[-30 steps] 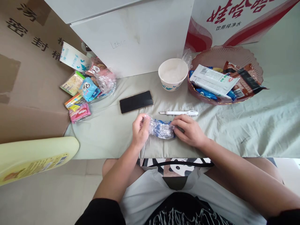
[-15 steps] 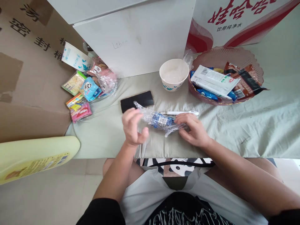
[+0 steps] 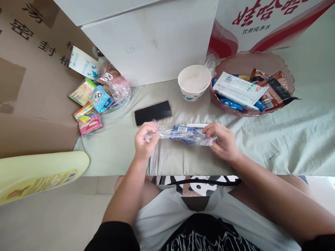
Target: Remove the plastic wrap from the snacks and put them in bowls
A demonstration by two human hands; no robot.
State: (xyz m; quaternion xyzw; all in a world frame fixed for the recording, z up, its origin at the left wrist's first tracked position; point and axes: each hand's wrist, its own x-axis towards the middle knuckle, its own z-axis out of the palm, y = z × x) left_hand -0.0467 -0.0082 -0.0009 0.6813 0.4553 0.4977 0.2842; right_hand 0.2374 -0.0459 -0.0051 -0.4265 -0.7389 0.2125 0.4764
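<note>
Between my hands a clear plastic wrap is stretched out sideways around a blue snack packet with a barcode label on top. My left hand is closed on the left end of the wrap, fingers pinched together. At the right end, my right hand pinches the wrap between thumb and fingers. Just behind the wrap lies a white pen, partly covered by it and by my right hand. A black phone rests flat beyond my left hand.
A paper bowl stands against a white box. On the right is a pink glass bowl of wrapped snacks. Several snack packets and a paper cup lie by the cardboard box at left. A yellow bottle sits front left.
My left hand, loose beside the wrap before, has closed on its left end. My right hand has shifted slightly right, and the wrap is now pulled straighter and more level.
</note>
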